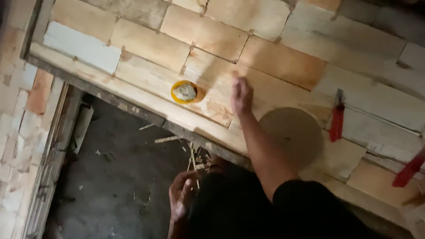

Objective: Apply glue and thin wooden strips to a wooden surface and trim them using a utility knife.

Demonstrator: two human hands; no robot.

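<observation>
Person w/ black short-sleeve top, forearms bare, both hands (241, 94) ungloved, no jewellery visible.

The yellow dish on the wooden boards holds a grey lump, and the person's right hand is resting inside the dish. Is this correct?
Not quite. The yellow dish on the wooden boards does hold a grey lump, but the right hand is not inside the dish. In the head view the hand is over the boards to the right of the dish, apart from it and blurred.
</observation>
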